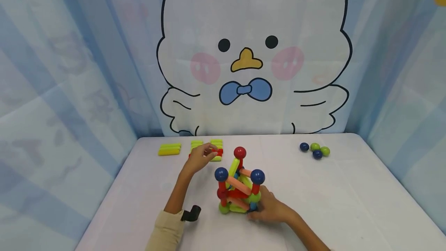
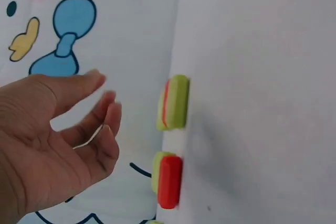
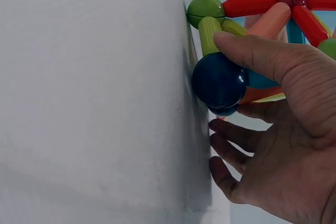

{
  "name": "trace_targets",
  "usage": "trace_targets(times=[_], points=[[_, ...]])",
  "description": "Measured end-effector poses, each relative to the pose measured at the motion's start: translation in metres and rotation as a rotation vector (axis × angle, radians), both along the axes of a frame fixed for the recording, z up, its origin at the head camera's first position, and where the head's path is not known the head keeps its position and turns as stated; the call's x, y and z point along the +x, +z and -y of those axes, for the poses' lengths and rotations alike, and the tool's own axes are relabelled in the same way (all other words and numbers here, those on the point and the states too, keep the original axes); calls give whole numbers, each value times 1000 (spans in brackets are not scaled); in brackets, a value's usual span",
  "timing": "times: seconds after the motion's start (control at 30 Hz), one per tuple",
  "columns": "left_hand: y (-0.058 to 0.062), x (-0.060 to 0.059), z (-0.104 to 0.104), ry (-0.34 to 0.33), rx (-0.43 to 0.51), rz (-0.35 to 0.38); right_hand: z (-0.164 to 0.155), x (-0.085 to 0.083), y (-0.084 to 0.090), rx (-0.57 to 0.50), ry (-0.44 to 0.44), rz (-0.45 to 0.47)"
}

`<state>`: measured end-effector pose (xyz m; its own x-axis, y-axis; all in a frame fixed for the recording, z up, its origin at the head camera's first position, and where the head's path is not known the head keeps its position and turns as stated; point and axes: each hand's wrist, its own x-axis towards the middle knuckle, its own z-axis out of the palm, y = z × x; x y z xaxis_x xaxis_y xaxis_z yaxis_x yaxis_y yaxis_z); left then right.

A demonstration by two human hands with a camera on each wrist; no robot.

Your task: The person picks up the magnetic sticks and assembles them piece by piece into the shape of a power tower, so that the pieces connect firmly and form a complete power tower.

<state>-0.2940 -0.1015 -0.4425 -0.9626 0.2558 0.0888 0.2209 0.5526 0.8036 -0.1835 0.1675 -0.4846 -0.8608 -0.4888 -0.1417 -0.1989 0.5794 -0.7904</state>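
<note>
A ball-and-rod frame [image 1: 238, 193] of magnetic toy pieces stands on the table, a red ball [image 1: 239, 152] at its top and two dark blue balls lower in front. My right hand [image 1: 273, 206] holds its lower right corner. In the right wrist view the thumb lies against a short green rod beside a dark blue ball [image 3: 218, 80], with the index finger behind that ball. My left hand [image 1: 200, 158] hovers by the loose rods, fingers loosely bent and holding nothing. Near it, in the left wrist view, lie a red rod [image 2: 169, 182] and a green rod [image 2: 179, 100].
Yellow-green rods [image 1: 169, 149] lie in a group at the back left of the white table [image 1: 331, 196]. Several loose blue and green balls [image 1: 317, 154] sit at the back right. A curtain with a cartoon bird [image 1: 251, 14] hangs behind the table.
</note>
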Motion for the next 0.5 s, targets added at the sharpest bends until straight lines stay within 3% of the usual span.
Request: trace_targets(times=[0.1,0.23,0.37,0.5], points=[[-14,-4,3,110,-215,-4,1,-2,-3,-50,-16,-3],[-29,-9,0,132,-390,0,4,-3,-8,-133,-31,0],[-36,-11,-8,177,-451,11,9,-2,-9,-173,-57,-14],[-38,-13,-14,206,-484,3,12,1,-8,-147,-103,-50]])
